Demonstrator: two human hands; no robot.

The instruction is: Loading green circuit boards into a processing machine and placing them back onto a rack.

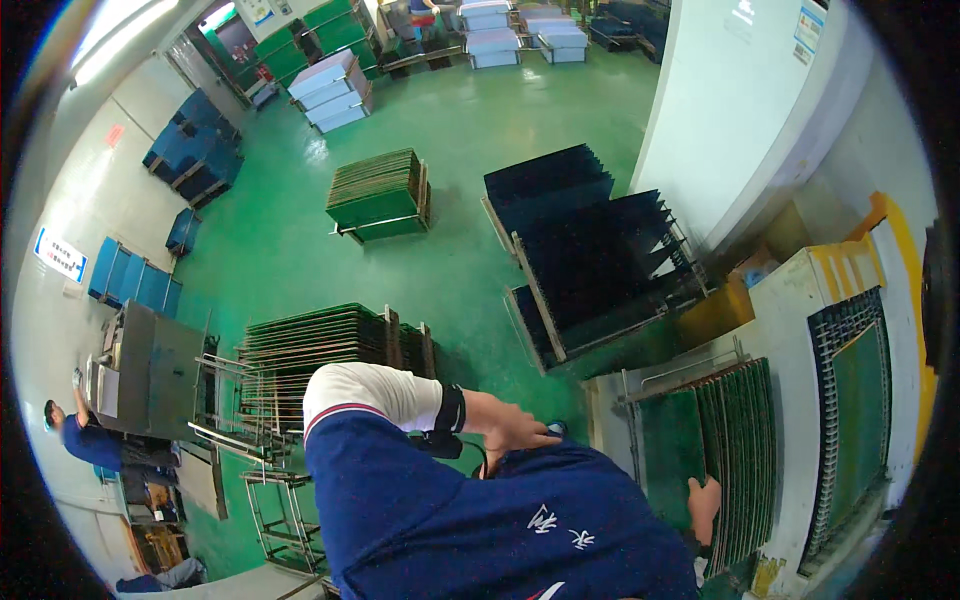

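In the head view, a green board (665,440) could be scraping its neighbours if it were being pulled at a slant, since the row of boards (742,450) is standing so tightly. The board is standing at the row's left end, reaching up and left from the right hand (704,505), which is touching its edge; whether it is gripping, I cannot tell. The left hand (512,425) is resting by the blue shirt (450,520), its hold unclear.

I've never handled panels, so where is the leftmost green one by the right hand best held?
Probably hold the green panel by its edge near the right hand, coming from the left: its flat face is exposed there, while more panels crowd its other side.
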